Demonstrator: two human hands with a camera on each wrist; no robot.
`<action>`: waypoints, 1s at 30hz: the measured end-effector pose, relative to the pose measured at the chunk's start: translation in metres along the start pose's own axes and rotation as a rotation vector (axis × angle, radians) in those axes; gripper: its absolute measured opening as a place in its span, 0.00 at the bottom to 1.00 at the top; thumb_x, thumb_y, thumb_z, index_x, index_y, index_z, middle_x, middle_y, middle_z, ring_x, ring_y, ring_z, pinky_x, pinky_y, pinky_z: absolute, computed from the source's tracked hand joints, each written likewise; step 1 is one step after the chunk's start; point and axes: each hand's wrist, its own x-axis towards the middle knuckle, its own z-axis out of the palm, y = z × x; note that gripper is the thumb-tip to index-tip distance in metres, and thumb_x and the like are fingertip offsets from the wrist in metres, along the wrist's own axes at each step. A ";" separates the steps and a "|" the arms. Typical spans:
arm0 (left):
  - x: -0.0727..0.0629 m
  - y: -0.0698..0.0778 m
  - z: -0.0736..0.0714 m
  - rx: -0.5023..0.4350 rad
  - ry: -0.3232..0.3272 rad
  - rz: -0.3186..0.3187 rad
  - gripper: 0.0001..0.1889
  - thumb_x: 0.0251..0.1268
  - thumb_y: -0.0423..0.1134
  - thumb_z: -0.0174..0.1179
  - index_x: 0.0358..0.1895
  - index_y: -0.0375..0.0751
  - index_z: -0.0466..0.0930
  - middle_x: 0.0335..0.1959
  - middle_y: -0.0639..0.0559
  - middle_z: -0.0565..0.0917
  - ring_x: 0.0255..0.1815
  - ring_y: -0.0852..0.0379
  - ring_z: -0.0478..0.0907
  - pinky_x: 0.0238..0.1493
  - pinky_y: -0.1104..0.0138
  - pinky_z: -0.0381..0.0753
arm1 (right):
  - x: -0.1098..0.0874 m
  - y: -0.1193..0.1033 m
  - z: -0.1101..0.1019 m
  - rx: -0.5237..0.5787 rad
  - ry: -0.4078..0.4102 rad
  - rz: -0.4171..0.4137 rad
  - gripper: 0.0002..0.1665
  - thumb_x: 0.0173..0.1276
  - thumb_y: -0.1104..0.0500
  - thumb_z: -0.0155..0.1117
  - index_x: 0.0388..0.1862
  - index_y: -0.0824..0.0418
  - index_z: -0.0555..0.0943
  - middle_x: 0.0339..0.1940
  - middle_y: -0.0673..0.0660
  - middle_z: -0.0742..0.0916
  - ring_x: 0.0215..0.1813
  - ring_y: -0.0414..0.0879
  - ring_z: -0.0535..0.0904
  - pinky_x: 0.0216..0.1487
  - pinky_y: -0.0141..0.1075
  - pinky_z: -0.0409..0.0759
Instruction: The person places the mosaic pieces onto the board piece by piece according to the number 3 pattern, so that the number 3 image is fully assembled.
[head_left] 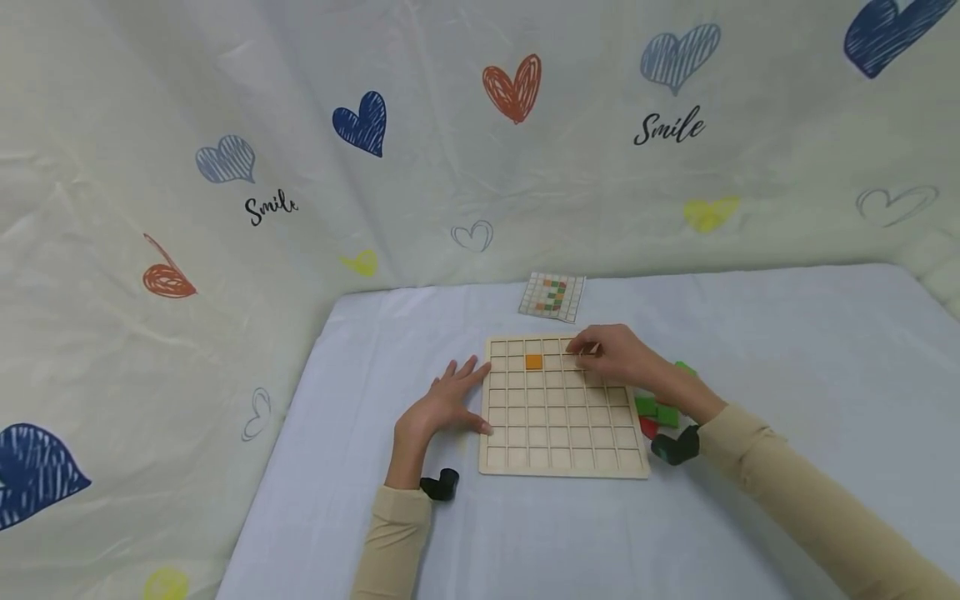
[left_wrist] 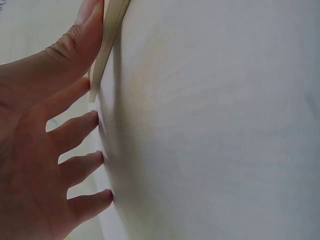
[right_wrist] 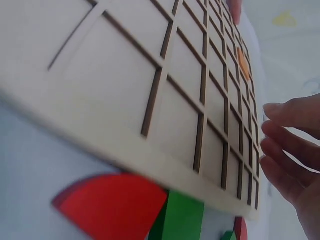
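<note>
A pale wooden grid board point(head_left: 564, 476) lies on the table with one orange square tile point(head_left: 533, 362) in a cell near its far left. My left hand point(head_left: 444, 406) has its fingers spread at the board's left edge, thumb and a finger touching it. In the left wrist view, the other fingertips point(left_wrist: 107, 196) meet the tablecloth. My right hand point(head_left: 617, 354) hovers over the board's far right cells with bent fingers. No piece shows between its fingertips point(right_wrist: 270, 111) in the right wrist view.
Green blocks point(head_left: 666, 416) and a red quarter-round piece point(right_wrist: 111, 205) lie beside the board's right edge. A pattern card point(head_left: 552, 297) with a coloured design lies behind the board. A white cloth with printed hearts hangs at the back.
</note>
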 end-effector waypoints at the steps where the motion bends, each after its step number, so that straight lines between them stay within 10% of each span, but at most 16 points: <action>1: 0.000 0.000 0.000 0.000 -0.001 0.000 0.56 0.50 0.43 0.81 0.83 0.52 0.56 0.86 0.49 0.49 0.87 0.41 0.35 0.84 0.43 0.40 | -0.002 0.001 -0.001 -0.004 0.004 0.007 0.12 0.69 0.66 0.68 0.50 0.66 0.87 0.44 0.59 0.90 0.45 0.52 0.84 0.48 0.46 0.85; 30: 0.000 -0.002 0.003 0.021 0.018 0.020 0.56 0.50 0.44 0.81 0.83 0.52 0.57 0.86 0.48 0.49 0.87 0.41 0.35 0.84 0.43 0.40 | -0.048 0.033 -0.033 -0.115 0.039 0.074 0.14 0.66 0.68 0.70 0.50 0.67 0.87 0.44 0.57 0.90 0.45 0.52 0.82 0.47 0.45 0.84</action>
